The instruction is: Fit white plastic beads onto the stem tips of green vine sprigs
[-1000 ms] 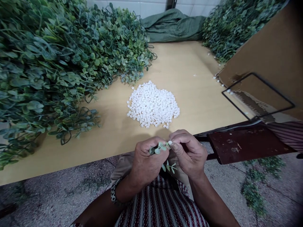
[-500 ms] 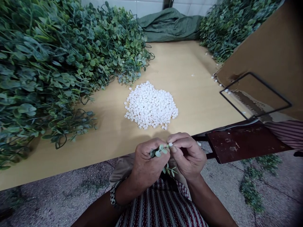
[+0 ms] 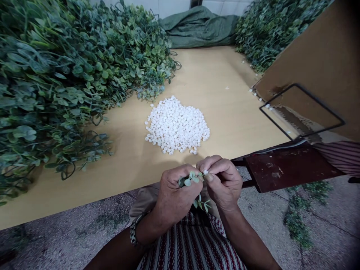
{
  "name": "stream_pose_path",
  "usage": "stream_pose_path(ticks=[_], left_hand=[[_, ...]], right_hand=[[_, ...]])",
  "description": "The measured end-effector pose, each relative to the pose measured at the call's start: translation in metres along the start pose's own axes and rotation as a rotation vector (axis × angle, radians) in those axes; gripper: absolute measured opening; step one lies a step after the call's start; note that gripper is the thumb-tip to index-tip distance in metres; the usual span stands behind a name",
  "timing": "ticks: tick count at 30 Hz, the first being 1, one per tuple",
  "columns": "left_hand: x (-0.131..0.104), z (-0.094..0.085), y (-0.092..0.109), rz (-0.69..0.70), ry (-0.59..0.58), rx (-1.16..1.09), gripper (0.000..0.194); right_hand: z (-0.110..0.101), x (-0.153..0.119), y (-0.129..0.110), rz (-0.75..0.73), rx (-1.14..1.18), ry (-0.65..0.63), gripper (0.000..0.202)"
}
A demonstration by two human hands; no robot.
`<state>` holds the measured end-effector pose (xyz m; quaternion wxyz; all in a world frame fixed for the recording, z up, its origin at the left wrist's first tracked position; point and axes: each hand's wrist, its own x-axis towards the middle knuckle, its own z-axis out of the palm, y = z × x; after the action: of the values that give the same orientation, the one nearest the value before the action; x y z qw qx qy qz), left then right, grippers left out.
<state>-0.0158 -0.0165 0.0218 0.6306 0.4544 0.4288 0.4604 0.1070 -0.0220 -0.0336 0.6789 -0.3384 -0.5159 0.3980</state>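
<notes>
My left hand (image 3: pixel 178 191) is closed around a leafy green plastic sprig (image 3: pixel 192 178); some leaves stick out above the fist and more hang below it. At the sprig's tip, my right hand (image 3: pixel 222 182) pinches a small white round plastic piece (image 3: pixel 205 172) between thumb and forefinger. The two hands almost touch over my lap, just in front of the table's edge. Beyond them on the table lies a heap of the same small white pieces (image 3: pixel 177 125).
A big mass of artificial foliage (image 3: pixel 84 67) covers the table's (image 3: pixel 213 75) left side. More foliage (image 3: pixel 270 33) lies back right, near a green sack (image 3: pixel 201 28). A cardboard box (image 3: pixel 315 56) and dark wire frame (image 3: pixel 302 110) stand right, above a dark red stool (image 3: pixel 289 168).
The right hand has shifted slightly with the white piece still in its pinch at the sprig's tip. The left hand has kept its hold. The whole view has moved a little.
</notes>
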Motion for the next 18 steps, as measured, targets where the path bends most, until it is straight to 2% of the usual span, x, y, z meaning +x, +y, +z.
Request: stream_pose_path(ticks=[10,18], left_hand=[[0.0015,-0.0035,0.0024,0.044,-0.003,0.055,0.016],[0.001,-0.0044,0.0032,0.07,-0.003,0.084,0.018]], right_hand=[[-0.0014,0.0033,-0.0064,-0.113,-0.197,-0.047,0.013],[-0.0041,0.0048,-0.0077,-0.259,-0.36,-0.102,0.02]])
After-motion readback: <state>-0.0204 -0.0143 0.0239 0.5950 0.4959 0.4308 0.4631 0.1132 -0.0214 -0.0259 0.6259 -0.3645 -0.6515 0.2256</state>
